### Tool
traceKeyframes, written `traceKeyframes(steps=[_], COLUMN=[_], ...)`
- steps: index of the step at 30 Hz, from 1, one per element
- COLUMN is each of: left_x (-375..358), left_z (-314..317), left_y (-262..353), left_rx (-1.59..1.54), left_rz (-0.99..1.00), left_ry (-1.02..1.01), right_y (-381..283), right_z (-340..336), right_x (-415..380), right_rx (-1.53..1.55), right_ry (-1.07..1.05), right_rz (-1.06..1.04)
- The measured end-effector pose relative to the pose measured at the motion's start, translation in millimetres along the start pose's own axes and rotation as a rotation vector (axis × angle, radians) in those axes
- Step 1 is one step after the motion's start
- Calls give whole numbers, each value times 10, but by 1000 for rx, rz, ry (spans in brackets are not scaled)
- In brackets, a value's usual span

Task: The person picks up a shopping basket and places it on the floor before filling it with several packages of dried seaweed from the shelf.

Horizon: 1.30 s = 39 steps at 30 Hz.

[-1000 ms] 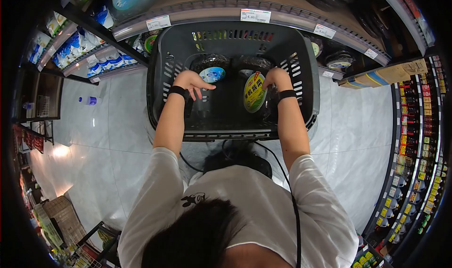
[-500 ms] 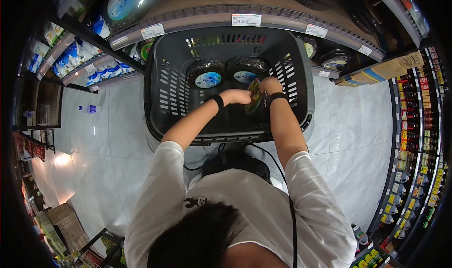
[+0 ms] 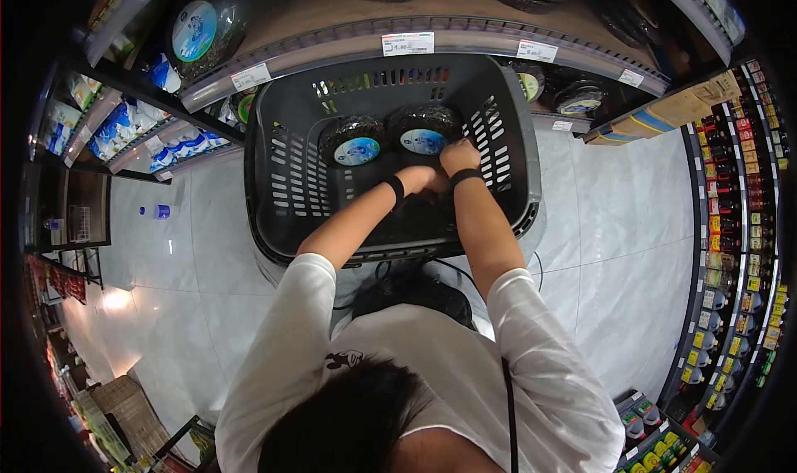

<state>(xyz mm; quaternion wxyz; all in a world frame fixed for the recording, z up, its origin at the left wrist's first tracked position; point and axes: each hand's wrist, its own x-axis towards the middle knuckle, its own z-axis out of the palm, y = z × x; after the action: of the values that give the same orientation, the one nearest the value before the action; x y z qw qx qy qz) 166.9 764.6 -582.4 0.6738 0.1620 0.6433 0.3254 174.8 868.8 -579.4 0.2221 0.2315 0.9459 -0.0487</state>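
Observation:
A large dark slotted basket [image 3: 270, 215] stands in front of me. Inside, towards its far side, lie two black round packs in shiny clear wrap, a left pack [image 3: 353, 132] and a right pack [image 3: 425, 120], each with a round blue label. My right hand [image 3: 459, 159] is closed in the basket beside the right pack's label; whatever its fingers hold is hidden. Close to it, over the basket's near half, is my left hand [image 3: 419, 179], its fingers smeared by motion. Both wrists wear black bands.
A shelf edge with price tags [image 3: 408, 44] runs just beyond the basket, with more black wrapped packs above it. Shelves of bottles [image 3: 712, 298] line the right side. A purple-capped bottle [image 3: 155, 212] lies on the pale floor at left.
The flat green-patterned item between my hands has dropped from clear view. Both hands have shifted slightly, and the basket appears a little further left in the view.

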Motion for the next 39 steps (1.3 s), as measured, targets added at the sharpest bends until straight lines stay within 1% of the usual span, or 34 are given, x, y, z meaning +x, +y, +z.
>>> traceKeyframes(steps=[1, 2, 3, 5, 6, 8, 10, 12, 14, 16, 18, 19, 20, 21, 22, 23, 25, 26, 27, 28, 29, 31, 33, 34, 35, 37, 38, 39], left_x=[341, 398, 238, -90, 10, 716, 924, 1007, 895, 734, 567, 620, 686, 746, 536, 404, 262, -125, -436, -778, -1109, -1693, -2290, -2598, -2881, -3336, -3512, -3680], left_z=[-55, -20, 77, 263, 236, -42, -145, -144, -76, -13, -18, -73, -213, -273, -242, -279, -393, -376, -427, -417, -410, -503, -583, -646, -718, -927, -1073, -1240], left_y=[-193, -218, -126, 114, 29, -590, -772, -772, -617, -470, -409, -424, -466, -479, -328, -180, 7, 235, 445, 596, 701, 727, 680, 619, 510, 225, 43, -121], left_rx=[77, 123, 157, 258, 460, 666, 743, 708, 687, 590, 411, 374, 340, 303, 150, 220, 356, 456, 367, 249, 131, -213, -536, -600, -665, -767, -793, -818], left_rz=[-57, -63, -48, 5, 125, 470, 561, 382, 166, 39, 16, 113, 210, 311, 381, 382, 379, 243, 110, 164, 221, 513, 825, 901, 977, 1041, 1060, 1077], left_ry=[-28, -21, 13, 70, 24, -112, -183, -166, -107, -45, 6, 65, 141, 201, 242, 256, 282, 416, 259, 267, 273, 226, 202, 238, 274, 394, 475, 555], right_y=[66, 133, 200, 245, 217, 200, 173, 168, 147, 114, 144, 190, 228, 210, 135, 60, 21, -10, -91, -174, -175, -116, -216, -283, -351, -527, -633, -754], right_z=[188, 377, 568, 333, 186, 271, 256, 155, 143, 106, 122, 156, 199, 6, -111, -214, -194, -347, -683, -1027, -1062, -923, -1130, -1235, -1318, -1484, -1550, -1642], right_x=[117, 237, 358, 11, -122, -74, -70, -131, -159, -166, -97, -40, 82, 81, 90, 98, 173, 156, -48, -260, -269, 196, -165, -222, -328, -539, -596, -657], right_rx=[-40, -81, -122, -244, -343, -344, -372, -433, -372, -313, -430, -488, -192, -57, 30, 117, 159, 180, 253, 323, 340, 620, 1404, 1383, 1372, 1348, 1356, 1365], right_ry=[13, 28, 47, 105, 97, 101, 72, 14, 15, 21, -22, -42, 45, -100, -124, -145, 132, 52, -7, -63, 32, -159, -334, -442, -432, -407, -454, -494], right_rz=[-67, -134, -200, -327, -369, -328, -326, -358, -300, -245, -331, -376, -408, -337, -153, 31, 40, 21, 75, 134, 31, -150, -305, -350, -387, -469, -473, -523])
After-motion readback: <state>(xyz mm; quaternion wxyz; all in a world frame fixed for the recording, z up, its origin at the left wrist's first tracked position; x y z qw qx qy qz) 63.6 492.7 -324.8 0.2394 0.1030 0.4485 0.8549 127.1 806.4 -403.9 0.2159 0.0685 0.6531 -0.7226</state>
